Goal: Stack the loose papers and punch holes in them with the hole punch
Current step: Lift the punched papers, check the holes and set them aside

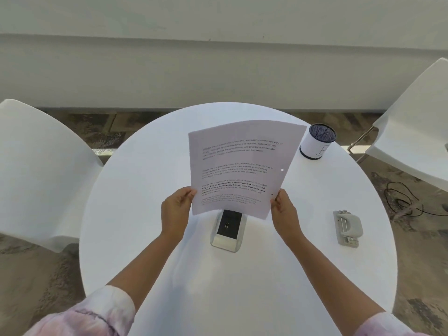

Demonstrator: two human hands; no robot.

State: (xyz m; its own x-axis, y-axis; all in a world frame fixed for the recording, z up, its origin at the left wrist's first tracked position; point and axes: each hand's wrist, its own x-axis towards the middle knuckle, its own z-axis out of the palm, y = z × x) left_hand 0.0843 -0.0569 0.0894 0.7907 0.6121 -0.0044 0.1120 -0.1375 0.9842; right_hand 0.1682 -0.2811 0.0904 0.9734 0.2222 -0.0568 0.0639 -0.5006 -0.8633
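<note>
A stack of printed papers point(240, 166) is held up above the round white table point(145, 190), tilted toward me. A punched hole shows near its right edge. My left hand point(175, 212) pinches the lower left edge of the papers. The lower right edge is pinched by my right hand point(283, 209). The grey hole punch point(347, 227) lies on the table to the right, apart from both hands.
A phone in a clear stand point(228, 230) sits on the table just below the papers. A white cylinder with a dark mesh top point(317, 141) stands at the back right. White chairs flank the table at left point(41, 170) and right point(417, 132). A black cable point(402, 202) lies on the floor.
</note>
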